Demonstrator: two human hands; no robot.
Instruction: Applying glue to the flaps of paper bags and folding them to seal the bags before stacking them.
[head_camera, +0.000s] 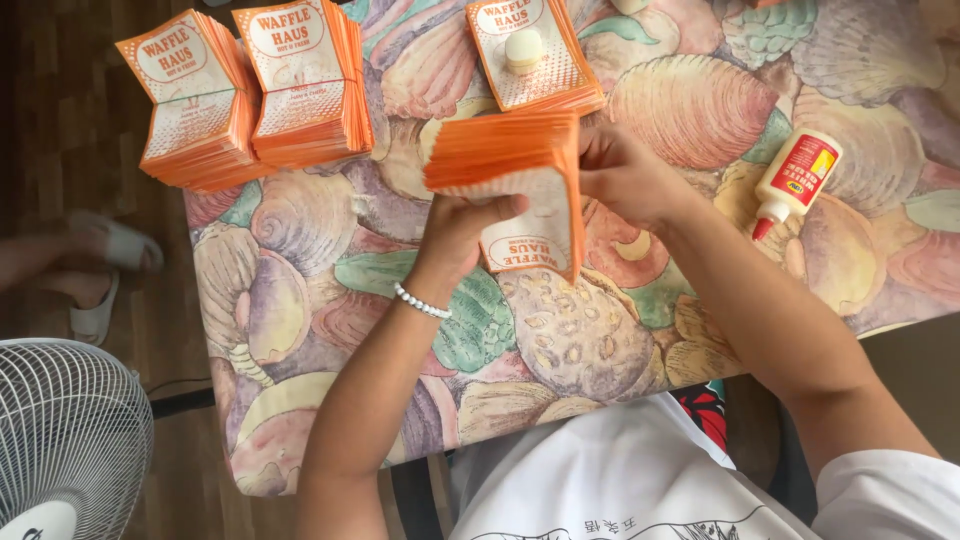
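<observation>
The bundle of orange paper bags (515, 185) is held above the middle of the counter (560, 330), gripped between both hands with its folded edges turned upward and one white-and-orange printed face hanging toward the person. The left hand (462, 225) clasps it from below, thumb pressed over the near face and fingers closed around the underside; a white bead bracelet (421, 302) circles that wrist. The right hand (625, 175) presses against the bundle's right end, fingers curled in on it. The bags are flat, bright orange along their edges, with a white dotted panel on the front. Out from the hands, the counter wears a cloth printed with large seashells in pink, green and purple. On it lie three more stacks of the same bags: two side by side at the far left (195, 100) (305, 80) and one at the far middle (530, 55) with a small round white object (523, 48) on top. One white glue bottle (795, 180) with a red label lies to the right. Beyond the counter's left edge is dark wooden floor (70, 120), one white fan (65, 440), and another person's foot in a white sandal (100, 270).
</observation>
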